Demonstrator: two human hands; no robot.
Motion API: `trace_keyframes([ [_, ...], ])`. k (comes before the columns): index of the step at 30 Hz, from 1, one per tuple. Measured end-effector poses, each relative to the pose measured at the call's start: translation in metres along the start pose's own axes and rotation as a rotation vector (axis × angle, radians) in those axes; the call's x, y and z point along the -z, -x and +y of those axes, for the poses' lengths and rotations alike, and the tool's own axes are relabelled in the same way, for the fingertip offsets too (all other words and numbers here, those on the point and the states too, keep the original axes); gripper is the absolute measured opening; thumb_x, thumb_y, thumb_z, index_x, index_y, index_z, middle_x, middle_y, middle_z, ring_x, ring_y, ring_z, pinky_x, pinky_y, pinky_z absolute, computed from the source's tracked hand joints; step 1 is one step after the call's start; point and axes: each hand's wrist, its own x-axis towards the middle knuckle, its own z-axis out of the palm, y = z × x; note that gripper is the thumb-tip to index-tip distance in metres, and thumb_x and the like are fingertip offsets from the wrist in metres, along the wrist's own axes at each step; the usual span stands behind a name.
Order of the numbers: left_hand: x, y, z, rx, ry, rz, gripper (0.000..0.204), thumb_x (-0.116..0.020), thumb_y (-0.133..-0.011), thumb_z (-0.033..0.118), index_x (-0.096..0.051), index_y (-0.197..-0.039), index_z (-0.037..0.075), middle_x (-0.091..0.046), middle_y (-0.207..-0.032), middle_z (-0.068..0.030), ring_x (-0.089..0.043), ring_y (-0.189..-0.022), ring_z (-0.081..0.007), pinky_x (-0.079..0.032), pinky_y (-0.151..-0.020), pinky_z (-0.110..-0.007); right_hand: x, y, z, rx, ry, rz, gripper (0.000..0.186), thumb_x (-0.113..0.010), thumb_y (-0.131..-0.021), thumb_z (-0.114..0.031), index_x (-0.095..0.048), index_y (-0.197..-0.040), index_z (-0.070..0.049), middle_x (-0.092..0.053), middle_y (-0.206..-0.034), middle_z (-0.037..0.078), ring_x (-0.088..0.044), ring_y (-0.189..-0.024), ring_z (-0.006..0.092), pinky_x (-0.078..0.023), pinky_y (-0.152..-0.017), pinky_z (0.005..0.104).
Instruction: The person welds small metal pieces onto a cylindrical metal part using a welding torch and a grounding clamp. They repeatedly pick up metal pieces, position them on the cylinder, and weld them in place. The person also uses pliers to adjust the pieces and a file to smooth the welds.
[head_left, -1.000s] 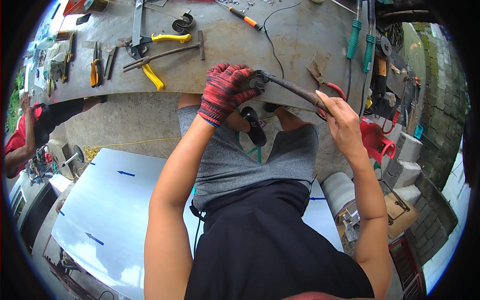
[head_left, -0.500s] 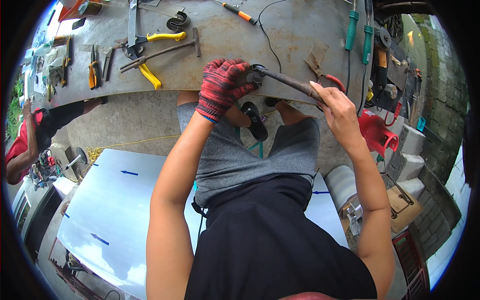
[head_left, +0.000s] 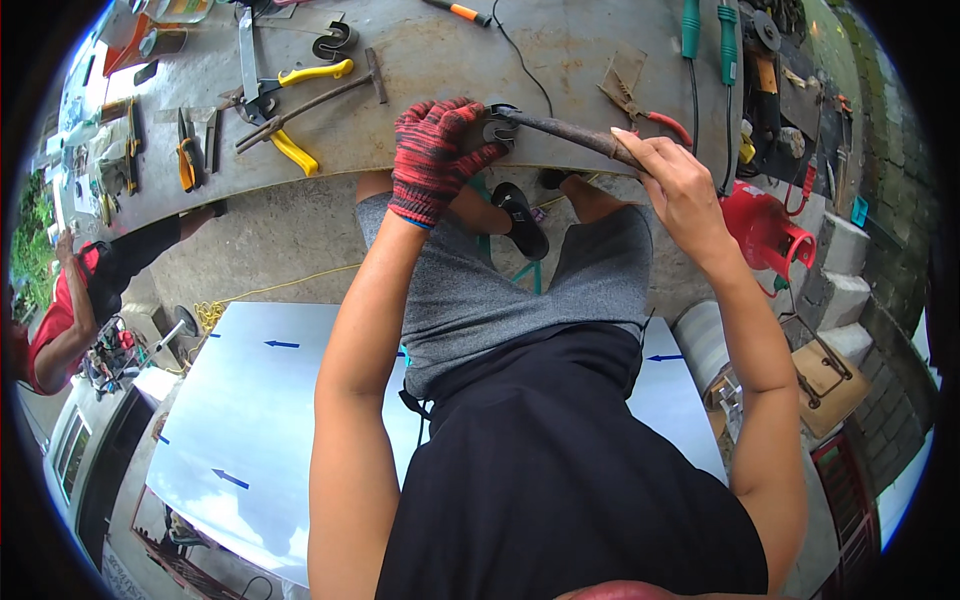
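Note:
My left hand [head_left: 432,160], in a red and black knit glove, is closed around a small dark curled metal strip [head_left: 497,133] at the near edge of the metal table. My bare right hand [head_left: 680,180] grips a long, dark, rod-like tool [head_left: 575,133] by its brownish end. The tool's far end meets the curled strip beside my gloved thumb; its exact shape there is too small to tell. A similar curled strip [head_left: 335,42] lies on the table, beyond yellow-handled snips [head_left: 292,150] and a rusty T-shaped bar [head_left: 325,103].
Orange-handled pliers [head_left: 187,158] lie at the left of the metal table [head_left: 450,60]. Red-handled pliers [head_left: 630,105] and green-handled tools [head_left: 728,50] are at the right, near a red tank [head_left: 765,235]. Behind me is a shiny sheet [head_left: 250,400]. A person in red [head_left: 70,310] is at far left.
The whole view has shifted slightly with my head. Both hands keep their grips at the table edge, and the tool's end stays against the curled strip.

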Motion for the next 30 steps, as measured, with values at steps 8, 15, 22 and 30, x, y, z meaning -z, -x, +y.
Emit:
trace_keyframes([
  [8, -0.003, 0.003, -0.003, 0.011, 0.006, 0.009, 0.061, -0.096, -0.068, 0.035, -0.069, -0.118, 0.015, -0.075, -0.114, -0.0073, -0.069, -0.106, -0.0307, -0.048, -0.097, -0.047, 0.023, 0.008, -0.005, -0.113, -0.323, 0.073, 0.054, -0.066, -0.092, 0.006, -0.065, -0.144, -0.009, -0.073, -0.116, 0.017, -0.073, -0.104, 0.0345, -0.056, -0.094, 0.0405],
  [15, -0.004, 0.002, -0.003, -0.004, -0.015, 0.010, 0.061, -0.097, -0.067, 0.037, -0.070, -0.117, 0.015, -0.074, -0.115, -0.0071, -0.068, -0.105, -0.0307, -0.048, -0.097, -0.047, 0.018, 0.024, 0.003, -0.374, -0.507, 0.215, 0.046, -0.070, -0.095, 0.001, -0.067, -0.141, -0.004, -0.075, -0.126, 0.015, -0.073, -0.114, 0.0245, -0.055, -0.100, 0.0366],
  [22, -0.001, 0.001, -0.001, -0.001, -0.035, -0.012, 0.060, -0.096, -0.068, 0.039, -0.070, -0.116, 0.015, -0.073, -0.114, -0.0069, -0.069, -0.104, -0.0296, -0.048, -0.097, -0.047, 0.015, 0.030, 0.000, -0.419, -0.504, 0.256, 0.046, -0.069, -0.098, 0.000, -0.065, -0.144, -0.004, -0.076, -0.122, 0.012, -0.072, -0.110, 0.0171, -0.056, -0.095, 0.0333],
  [30, -0.002, 0.000, -0.001, -0.018, -0.033, -0.008, 0.060, -0.097, -0.067, 0.036, -0.069, -0.116, 0.014, -0.073, -0.114, -0.0075, -0.069, -0.104, -0.0295, -0.048, -0.096, -0.047, 0.010, 0.036, 0.005, -0.512, -0.684, 0.310, 0.046, -0.068, -0.099, 0.001, -0.063, -0.145, -0.004, -0.076, -0.118, 0.010, -0.072, -0.103, 0.0132, -0.057, -0.091, 0.0323],
])
